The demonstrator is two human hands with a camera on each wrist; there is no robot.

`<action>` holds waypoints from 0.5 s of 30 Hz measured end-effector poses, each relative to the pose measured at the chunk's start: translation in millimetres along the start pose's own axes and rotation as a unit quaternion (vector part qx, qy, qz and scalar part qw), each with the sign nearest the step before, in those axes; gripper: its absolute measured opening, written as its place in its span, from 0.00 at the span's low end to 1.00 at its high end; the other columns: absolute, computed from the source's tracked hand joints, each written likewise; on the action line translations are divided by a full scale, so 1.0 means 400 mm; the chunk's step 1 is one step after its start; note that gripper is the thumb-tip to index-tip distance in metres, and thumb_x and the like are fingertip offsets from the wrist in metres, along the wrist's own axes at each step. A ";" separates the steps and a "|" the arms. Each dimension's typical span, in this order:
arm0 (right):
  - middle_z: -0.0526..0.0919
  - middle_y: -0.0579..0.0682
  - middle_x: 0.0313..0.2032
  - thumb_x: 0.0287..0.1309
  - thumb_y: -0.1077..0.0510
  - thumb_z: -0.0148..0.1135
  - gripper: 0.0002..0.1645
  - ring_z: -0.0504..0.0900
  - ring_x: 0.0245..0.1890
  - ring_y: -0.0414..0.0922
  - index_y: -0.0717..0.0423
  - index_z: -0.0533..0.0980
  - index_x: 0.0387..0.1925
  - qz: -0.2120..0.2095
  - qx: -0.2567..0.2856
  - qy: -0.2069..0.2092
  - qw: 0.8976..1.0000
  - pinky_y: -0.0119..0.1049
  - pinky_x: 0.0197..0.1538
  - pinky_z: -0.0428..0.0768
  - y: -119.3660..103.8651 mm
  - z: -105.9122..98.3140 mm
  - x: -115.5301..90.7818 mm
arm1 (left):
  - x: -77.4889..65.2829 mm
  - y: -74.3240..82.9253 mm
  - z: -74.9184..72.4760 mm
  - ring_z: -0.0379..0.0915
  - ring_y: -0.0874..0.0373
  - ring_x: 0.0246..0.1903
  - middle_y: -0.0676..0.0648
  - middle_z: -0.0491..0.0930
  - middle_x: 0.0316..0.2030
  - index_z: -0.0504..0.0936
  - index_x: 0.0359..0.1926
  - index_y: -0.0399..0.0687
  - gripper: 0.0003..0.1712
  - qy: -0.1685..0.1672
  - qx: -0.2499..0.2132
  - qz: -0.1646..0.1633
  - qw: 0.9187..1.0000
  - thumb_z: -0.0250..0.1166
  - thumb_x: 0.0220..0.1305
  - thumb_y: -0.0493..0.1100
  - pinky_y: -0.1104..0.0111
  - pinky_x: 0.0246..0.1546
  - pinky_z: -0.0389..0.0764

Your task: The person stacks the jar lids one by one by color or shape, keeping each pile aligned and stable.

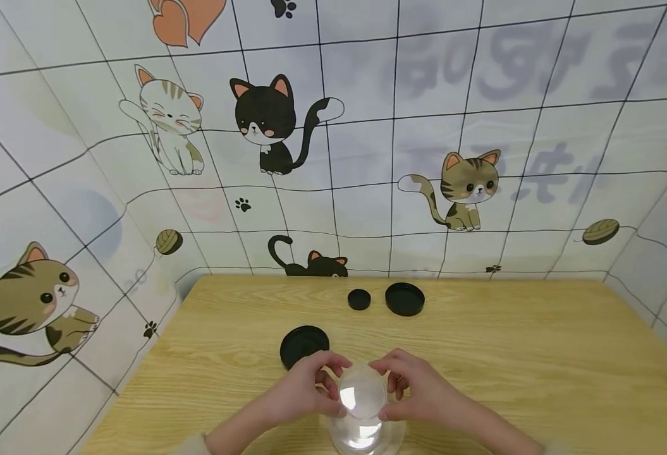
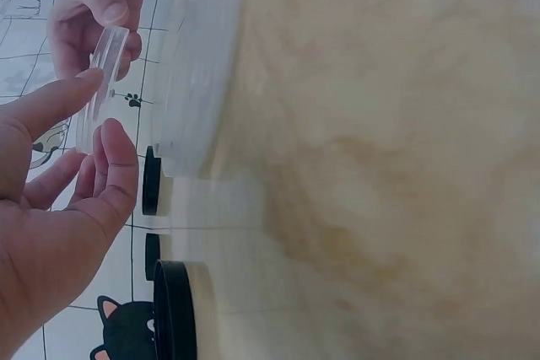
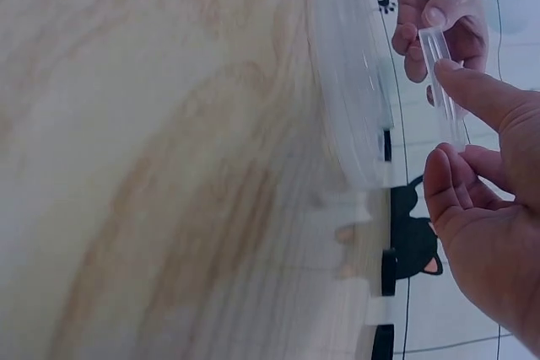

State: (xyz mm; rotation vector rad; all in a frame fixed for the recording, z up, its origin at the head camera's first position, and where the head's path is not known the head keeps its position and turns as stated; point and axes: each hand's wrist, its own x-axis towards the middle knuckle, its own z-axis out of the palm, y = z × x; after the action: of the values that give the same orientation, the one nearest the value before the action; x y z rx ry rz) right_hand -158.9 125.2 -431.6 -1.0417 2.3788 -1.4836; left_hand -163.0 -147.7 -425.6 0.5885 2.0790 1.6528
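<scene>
Both hands hold a small clear round dish (image 1: 361, 392) by its opposite edges. My left hand (image 1: 310, 387) pinches its left side between thumb and fingers, and my right hand (image 1: 417, 393) does the same on the right. Seen edge-on in the left wrist view, the dish (image 2: 103, 94) is shallow and tilted; the right wrist view shows parallel rims on the dish (image 3: 442, 90). Below it on the table lies a larger clear round dish (image 1: 361, 439), partly hidden in the head view. Just beyond my left hand is a large black round dish or lid (image 1: 303, 344).
Farther back on the wooden table (image 1: 509, 354) lie a small black disc (image 1: 359, 299) and a medium black round lid or dish (image 1: 404, 299). A white sheet (image 1: 361, 151) with grid lines and cartoon cats stands behind the table and along its sides.
</scene>
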 end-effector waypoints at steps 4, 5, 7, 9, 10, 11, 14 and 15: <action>0.74 0.44 0.44 0.47 0.61 0.83 0.37 0.76 0.34 0.35 0.64 0.78 0.60 0.032 0.008 -0.017 0.999 0.32 0.36 0.82 -0.006 0.023 0.003 | -0.031 -0.010 0.005 0.77 0.58 0.33 0.45 0.72 0.45 0.79 0.57 0.41 0.33 0.013 0.015 -0.003 1.000 0.78 0.49 0.26 0.72 0.36 0.81; 0.74 0.43 0.43 0.46 0.62 0.83 0.37 0.76 0.34 0.35 0.64 0.78 0.59 0.037 0.012 -0.020 0.999 0.32 0.36 0.82 -0.007 0.028 0.003 | -0.037 -0.013 0.007 0.77 0.58 0.32 0.46 0.72 0.45 0.79 0.57 0.41 0.33 0.016 0.017 -0.002 1.000 0.78 0.49 0.26 0.73 0.36 0.80; 0.74 0.43 0.43 0.46 0.62 0.83 0.37 0.76 0.34 0.34 0.64 0.78 0.59 0.043 0.015 -0.026 0.999 0.32 0.36 0.82 -0.005 0.037 0.003 | -0.046 -0.021 0.010 0.76 0.59 0.32 0.47 0.73 0.44 0.79 0.57 0.41 0.33 0.021 0.022 0.002 1.000 0.78 0.48 0.26 0.73 0.35 0.80; 0.75 0.42 0.42 0.46 0.61 0.83 0.37 0.76 0.34 0.34 0.64 0.78 0.58 0.042 0.014 -0.031 0.999 0.31 0.36 0.81 -0.003 0.044 0.002 | -0.053 -0.029 0.013 0.76 0.60 0.31 0.47 0.73 0.44 0.79 0.57 0.40 0.34 0.022 0.023 0.007 0.999 0.79 0.47 0.25 0.73 0.35 0.80; 0.75 0.41 0.42 0.46 0.61 0.83 0.36 0.75 0.34 0.33 0.63 0.78 0.58 0.039 0.012 -0.033 0.999 0.31 0.36 0.81 -0.002 0.046 0.001 | -0.056 -0.033 0.014 0.76 0.60 0.31 0.47 0.73 0.44 0.79 0.57 0.40 0.34 0.023 0.021 0.008 0.999 0.78 0.47 0.25 0.73 0.34 0.79; 0.75 0.41 0.42 0.46 0.61 0.83 0.36 0.75 0.34 0.33 0.63 0.78 0.58 0.039 0.008 -0.035 0.999 0.31 0.37 0.81 -0.001 0.048 -0.001 | -0.057 -0.036 0.016 0.76 0.60 0.31 0.48 0.73 0.44 0.79 0.57 0.39 0.34 0.022 0.020 0.009 0.999 0.78 0.47 0.25 0.73 0.34 0.79; 0.75 0.41 0.43 0.46 0.62 0.83 0.35 0.75 0.35 0.33 0.63 0.79 0.58 0.044 0.007 -0.036 0.998 0.31 0.38 0.81 -0.002 0.052 -0.006 | -0.060 -0.044 0.023 0.75 0.61 0.30 0.48 0.73 0.43 0.79 0.57 0.39 0.35 0.023 0.021 0.011 0.999 0.78 0.46 0.24 0.74 0.34 0.79; 0.75 0.42 0.43 0.46 0.62 0.83 0.35 0.75 0.35 0.33 0.63 0.79 0.58 0.047 0.008 -0.036 0.998 0.31 0.38 0.81 -0.003 0.054 -0.007 | -0.061 -0.046 0.024 0.75 0.61 0.30 0.48 0.72 0.43 0.79 0.57 0.39 0.35 0.023 0.021 0.009 0.999 0.78 0.46 0.24 0.74 0.33 0.79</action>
State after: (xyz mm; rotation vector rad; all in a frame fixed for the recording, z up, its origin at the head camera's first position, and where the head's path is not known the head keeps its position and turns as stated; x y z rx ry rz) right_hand -146.2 110.9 -442.1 -0.9497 2.3292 -1.4059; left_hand -138.8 -157.5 -444.0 0.5890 2.1533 1.6503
